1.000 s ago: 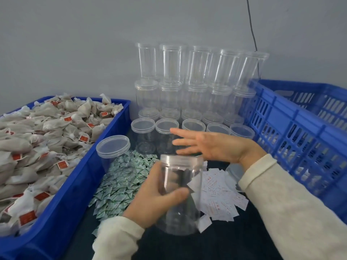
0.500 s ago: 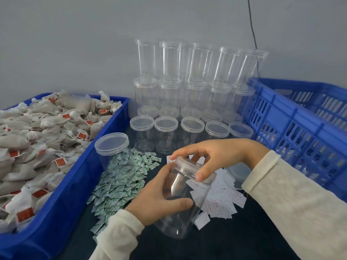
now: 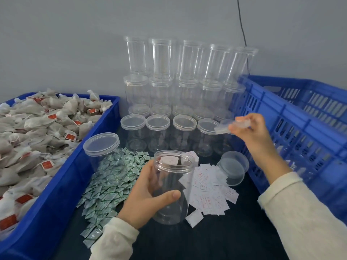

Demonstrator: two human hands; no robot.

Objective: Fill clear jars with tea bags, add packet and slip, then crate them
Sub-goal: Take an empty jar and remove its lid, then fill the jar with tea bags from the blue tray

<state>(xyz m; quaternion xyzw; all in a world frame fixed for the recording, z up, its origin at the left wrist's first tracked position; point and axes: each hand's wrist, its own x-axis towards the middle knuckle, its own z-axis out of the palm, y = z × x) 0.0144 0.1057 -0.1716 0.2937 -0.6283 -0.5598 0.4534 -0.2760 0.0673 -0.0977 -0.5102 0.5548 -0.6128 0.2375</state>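
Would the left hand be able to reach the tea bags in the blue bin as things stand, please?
Probably not yet: the left hand grips the open jar, so its fingers are occupied, though nothing blocks the way to the tea bags.

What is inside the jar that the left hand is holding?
Nothing: the open jar gripped by the left hand is empty. The white slips show only through its clear wall. Fingers hide part.

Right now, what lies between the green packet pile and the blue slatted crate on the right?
In the head view: the open jar the left hand grips, white paper slips, and a jar on its side.
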